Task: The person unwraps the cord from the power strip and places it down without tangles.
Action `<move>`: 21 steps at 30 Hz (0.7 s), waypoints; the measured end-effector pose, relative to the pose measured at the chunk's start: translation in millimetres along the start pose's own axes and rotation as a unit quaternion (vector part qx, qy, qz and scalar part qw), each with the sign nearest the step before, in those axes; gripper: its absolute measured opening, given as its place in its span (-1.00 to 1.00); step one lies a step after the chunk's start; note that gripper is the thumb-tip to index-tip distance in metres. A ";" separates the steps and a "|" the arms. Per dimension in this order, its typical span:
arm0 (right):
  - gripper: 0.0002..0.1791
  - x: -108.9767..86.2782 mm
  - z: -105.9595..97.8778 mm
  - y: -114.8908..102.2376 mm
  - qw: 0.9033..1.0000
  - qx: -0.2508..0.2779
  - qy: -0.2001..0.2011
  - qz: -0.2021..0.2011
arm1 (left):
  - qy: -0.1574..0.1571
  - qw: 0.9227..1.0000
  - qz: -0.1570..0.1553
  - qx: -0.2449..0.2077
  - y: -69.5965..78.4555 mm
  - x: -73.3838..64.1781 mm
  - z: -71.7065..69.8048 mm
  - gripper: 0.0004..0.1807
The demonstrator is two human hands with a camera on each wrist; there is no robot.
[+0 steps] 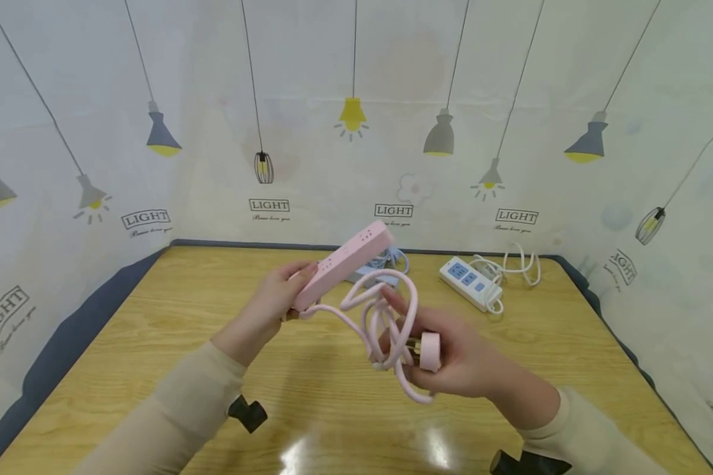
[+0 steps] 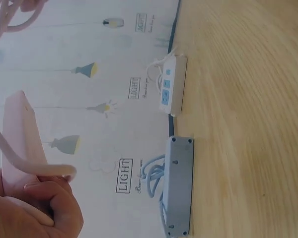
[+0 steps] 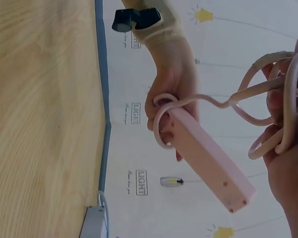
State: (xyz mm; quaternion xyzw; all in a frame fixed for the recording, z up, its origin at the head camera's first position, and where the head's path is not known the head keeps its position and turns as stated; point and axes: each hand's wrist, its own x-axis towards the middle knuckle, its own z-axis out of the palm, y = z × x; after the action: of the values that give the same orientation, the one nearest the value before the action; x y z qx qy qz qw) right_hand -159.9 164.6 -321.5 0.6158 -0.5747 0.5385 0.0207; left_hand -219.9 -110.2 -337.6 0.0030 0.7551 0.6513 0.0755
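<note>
My left hand (image 1: 282, 290) grips a pink power strip (image 1: 344, 260) by its near end, holding it tilted above the table with its far end raised. From that end a pink cord (image 1: 412, 297) runs across to my right hand (image 1: 457, 349), which holds the cord's loose loops in its curled fingers. The pink plug (image 1: 430, 351) sits against the right palm, its metal prongs pointing left. In the right wrist view the underside of the power strip (image 3: 208, 161) shows, with the left hand (image 3: 171, 99) wrapped around its end.
A blue power strip (image 2: 180, 186) with a bundled blue cord lies at the back of the wooden table (image 1: 184, 303), partly hidden behind the pink one. To its right is a white power strip (image 1: 471, 282) with blue sockets and a loose white cord (image 1: 531, 270). A printed curtain (image 1: 315, 178) stands behind.
</note>
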 end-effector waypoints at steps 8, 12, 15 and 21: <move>0.10 3.6 11.2 4.5 0.996 0.006 -0.088 0.023 | 0.002 1.000 0.012 0.029 3.3 -1.9 3.1 -0.46; 0.01 -1.7 9.3 2.3 0.995 -0.023 -0.071 0.074 | -0.008 0.997 0.017 0.073 4.4 -3.8 0.4 -0.25; -0.04 -4.2 7.4 2.3 0.993 -0.043 -0.067 0.090 | -0.010 0.996 0.028 0.088 4.0 -4.1 -2.0 -0.18; -0.12 -12.4 1.3 6.6 0.986 -0.090 -0.054 0.127 | -0.009 0.999 0.039 0.036 5.5 -4.6 -10.0 -0.32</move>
State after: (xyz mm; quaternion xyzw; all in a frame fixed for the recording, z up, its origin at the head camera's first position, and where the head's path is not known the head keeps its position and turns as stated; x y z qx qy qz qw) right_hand -160.9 170.1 -334.5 0.5618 -0.6946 0.4488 -0.0233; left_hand -217.1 -119.6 -330.3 0.0415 0.7763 0.6264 0.0568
